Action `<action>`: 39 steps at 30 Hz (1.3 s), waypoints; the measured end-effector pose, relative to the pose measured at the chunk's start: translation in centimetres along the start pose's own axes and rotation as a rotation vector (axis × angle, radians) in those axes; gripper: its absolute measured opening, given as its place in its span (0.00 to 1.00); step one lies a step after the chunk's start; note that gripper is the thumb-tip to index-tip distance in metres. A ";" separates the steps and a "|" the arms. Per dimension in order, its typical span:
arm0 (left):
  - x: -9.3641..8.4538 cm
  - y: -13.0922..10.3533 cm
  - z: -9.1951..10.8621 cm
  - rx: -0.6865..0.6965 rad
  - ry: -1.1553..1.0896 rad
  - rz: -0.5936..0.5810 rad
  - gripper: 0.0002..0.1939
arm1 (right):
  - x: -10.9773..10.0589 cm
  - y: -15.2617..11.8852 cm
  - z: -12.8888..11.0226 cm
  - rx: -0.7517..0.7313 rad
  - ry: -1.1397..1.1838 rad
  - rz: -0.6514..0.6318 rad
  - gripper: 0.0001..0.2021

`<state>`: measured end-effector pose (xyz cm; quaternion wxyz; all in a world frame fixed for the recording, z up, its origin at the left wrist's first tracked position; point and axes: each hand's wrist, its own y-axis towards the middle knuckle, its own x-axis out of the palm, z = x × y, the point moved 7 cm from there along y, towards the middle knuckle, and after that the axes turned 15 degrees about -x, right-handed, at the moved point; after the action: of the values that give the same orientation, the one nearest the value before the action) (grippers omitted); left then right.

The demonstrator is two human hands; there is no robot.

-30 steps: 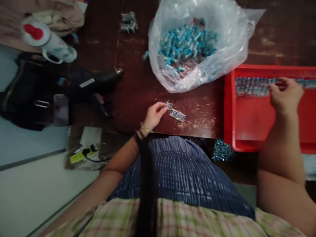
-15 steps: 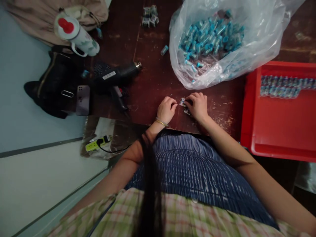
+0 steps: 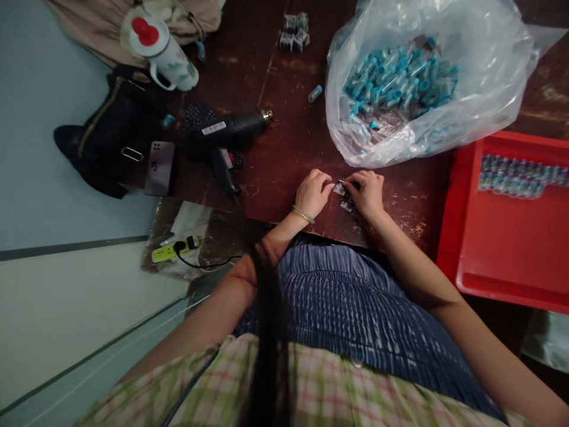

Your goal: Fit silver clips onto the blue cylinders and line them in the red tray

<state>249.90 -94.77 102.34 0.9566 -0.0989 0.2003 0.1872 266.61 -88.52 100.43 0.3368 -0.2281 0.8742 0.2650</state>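
Observation:
Between my hands, near the table's front edge, is a small printed label piece (image 3: pixel 339 188). My right hand (image 3: pixel 367 191) pinches its right side between thumb and fingertips. My left hand (image 3: pixel 313 193), with a bangle at the wrist, has its thumb and fingers closed at the left edge of the same piece; its fingertips are small in view. Just below my right hand's fingers lies another small printed piece (image 3: pixel 347 204), partly covered by the hand.
An open plastic bag (image 3: pixel 484 89) of blue-capped vials stands at the back right. Beside it is a red tray (image 3: pixel 511 249) with rows of vials. To the left lie a heat gun (image 3: pixel 235 126), a phone (image 3: pixel 160 168), a black bag (image 3: pixel 100 136) and a mug (image 3: pixel 175 68).
The view has shifted, so the table things sit further right. My left hand has closed in on the small piece, and its fingertips now meet the piece's left edge.

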 end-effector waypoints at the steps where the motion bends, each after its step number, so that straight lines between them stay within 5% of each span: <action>1: 0.1 0.0 0.1 -0.010 -0.033 -0.011 0.05 | -0.3 -0.1 -0.4 -0.013 0.021 0.018 0.09; 5: 0.8 0.1 0.1 -0.050 -0.159 -0.112 0.11 | -1.4 -0.3 -2.1 -0.064 0.188 0.128 0.09; 11: 0.9 0.6 -0.2 -0.077 -0.145 -0.111 0.11 | 0.3 -0.2 0.0 0.169 0.645 0.091 0.09; 16: 0.7 1.2 -0.8 -0.110 -0.111 -0.120 0.14 | 0.6 -0.2 1.2 0.198 0.527 0.094 0.06; 21: -1.2 1.7 -1.0 -0.121 -0.124 -0.009 0.12 | -0.1 0.0 0.6 0.057 0.165 0.031 0.07; 25: -0.8 1.7 -1.1 -0.159 -0.164 -0.076 0.12 | -0.5 0.6 -1.0 -0.011 0.322 0.093 0.13; 31: 0.2 1.6 -1.1 -0.158 -0.171 -0.164 0.08 | 0.3 1.6 -0.9 0.097 0.497 0.059 0.11; 39: -2.4 2.1 -1.7 -0.205 -0.198 -0.009 0.10 | 0.2 1.3 -1.6 -0.030 0.107 -0.044 0.05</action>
<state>246.47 -94.02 101.58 0.9574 -0.1781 0.0844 0.2112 265.03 -88.54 101.71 0.2919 -0.2660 0.8817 0.2582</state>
